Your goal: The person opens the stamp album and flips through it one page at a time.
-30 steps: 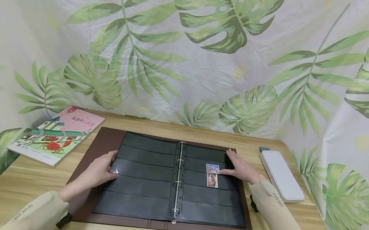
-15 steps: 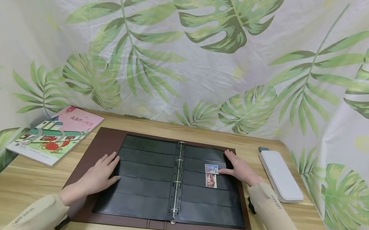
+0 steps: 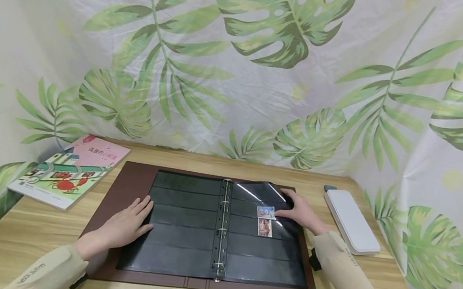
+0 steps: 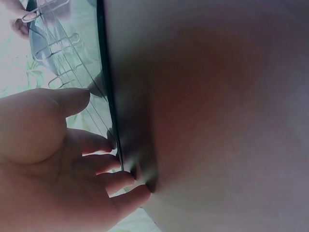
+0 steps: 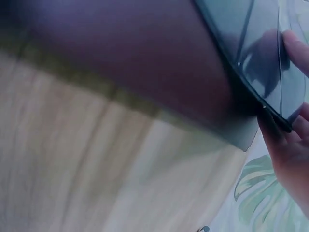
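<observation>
An open ring binder album [image 3: 114, 197] with a brown cover lies on the table. Its black pocket pages are split into horizontal strips. Two small stamps [image 3: 264, 227] sit one above the other on the right page [image 3: 261, 268]. My right hand [image 3: 303, 215] pinches that page near its upper right corner, which curves up off the cover; the thumb is on top and fingers are underneath [image 5: 294, 145]. My left hand [image 3: 121, 227] rests with fairly straight fingers on the outer edge of the left page [image 3: 188, 216]. Metal rings [image 3: 222, 232] run down the spine.
A picture book [image 3: 69, 170] with a red crab on its cover lies at the table's left. To the right is a long white case [image 3: 354, 222], with a small dark blue item [image 3: 330, 188] behind it. A leaf-patterned cloth [image 3: 246, 93] hangs behind the wooden table.
The right page's upper corner has risen and bent, with glare now across it, as my right hand took hold. My left hand has shifted slightly right onto the left page's edge.
</observation>
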{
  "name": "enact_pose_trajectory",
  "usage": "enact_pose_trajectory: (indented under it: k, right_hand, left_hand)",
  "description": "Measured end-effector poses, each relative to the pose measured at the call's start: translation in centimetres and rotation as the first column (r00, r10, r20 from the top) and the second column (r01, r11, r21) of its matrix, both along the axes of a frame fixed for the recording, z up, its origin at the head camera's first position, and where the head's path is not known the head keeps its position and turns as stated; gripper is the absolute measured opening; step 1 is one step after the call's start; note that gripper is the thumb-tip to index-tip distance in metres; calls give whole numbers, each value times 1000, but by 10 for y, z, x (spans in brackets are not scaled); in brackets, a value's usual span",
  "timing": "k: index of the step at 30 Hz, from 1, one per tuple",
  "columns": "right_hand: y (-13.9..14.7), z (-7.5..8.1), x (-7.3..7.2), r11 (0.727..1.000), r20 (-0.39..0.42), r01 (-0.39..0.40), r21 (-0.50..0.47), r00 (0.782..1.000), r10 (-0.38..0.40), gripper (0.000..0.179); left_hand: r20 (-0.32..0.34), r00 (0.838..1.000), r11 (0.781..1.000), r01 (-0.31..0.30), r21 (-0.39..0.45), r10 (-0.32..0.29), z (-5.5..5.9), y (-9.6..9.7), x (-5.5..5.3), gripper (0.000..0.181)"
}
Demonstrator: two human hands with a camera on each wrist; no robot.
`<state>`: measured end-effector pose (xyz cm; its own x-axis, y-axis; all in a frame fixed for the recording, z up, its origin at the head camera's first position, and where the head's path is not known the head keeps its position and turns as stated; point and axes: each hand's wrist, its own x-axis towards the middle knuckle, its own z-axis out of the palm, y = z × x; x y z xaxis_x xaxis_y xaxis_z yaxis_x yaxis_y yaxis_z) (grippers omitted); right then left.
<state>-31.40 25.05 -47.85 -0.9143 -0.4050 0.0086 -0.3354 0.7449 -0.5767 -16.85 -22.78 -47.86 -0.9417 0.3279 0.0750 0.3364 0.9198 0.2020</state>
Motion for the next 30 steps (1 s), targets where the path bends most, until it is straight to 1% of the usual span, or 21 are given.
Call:
enact_pose_trajectory:
  k: [3, 6, 8, 11, 15, 17, 18, 20, 22, 24, 26, 27, 29, 30]
  right_hand:
    - [1, 4, 0, 996, -3, 11, -89, 1000, -11, 83]
    - [2, 6, 0, 984, 0, 58, -167, 998, -59, 82]
    - [3, 8, 0, 972, 27, 102, -213, 995, -98, 79]
    - [3, 9, 0, 941, 99, 182, -286, 982, -160, 76]
    - [1, 11, -1, 906, 162, 255, -339, 964, -211, 65]
    - [2, 12, 0, 900, 182, 277, -336, 957, -226, 59]
    - [2, 12, 0, 905, 183, 280, -320, 956, -231, 56]
    - [5, 14, 1, 917, 195, 276, -287, 954, -226, 50]
    - [9, 17, 3, 935, 222, 239, -262, 958, -183, 39]
    - [15, 19, 5, 946, 281, 206, -250, 951, -133, 30]
    - [20, 21, 7, 950, 349, 179, -257, 934, -82, 27]
    - [23, 22, 7, 950, 386, 171, -262, 921, -59, 27]
    - [27, 24, 9, 948, 439, 167, -269, 898, -33, 29]
    - [29, 25, 10, 946, 454, 164, -280, 891, -20, 30]
  left_hand:
    - [5, 1000, 1000, 1, -1, -1, 1, 1, 0, 59]
    - [5, 1000, 1000, 2, -3, -2, 2, 1, 0, 59]
    - [-1, 1000, 1000, 4, -5, -4, 1, 0, 0, 59]
    - [-6, 1000, 1000, 6, -2, -6, 1, 0, 1, 58]
    - [-17, 1000, 1000, 10, -2, -10, 1, 0, 1, 58]
    - [-21, 1000, 1000, 11, -3, -11, 1, 0, 1, 58]
    - [-23, 1000, 1000, 11, -3, -11, 1, 0, 1, 58]
    - [-24, 1000, 1000, 10, -3, -10, 1, 0, 1, 58]
    - [-27, 1000, 1000, 10, -5, -10, 1, -1, 2, 58]
    - [-29, 1000, 1000, 9, -7, -9, 0, -1, 1, 58]
    - [-29, 1000, 1000, 9, -10, -9, 0, -1, 1, 58]
    - [-28, 1000, 1000, 9, -10, -9, -1, -1, 1, 58]
    - [-23, 1000, 1000, 8, -10, -9, -1, -1, 0, 58]
    - [-22, 1000, 1000, 9, -11, -9, -1, -1, 0, 58]
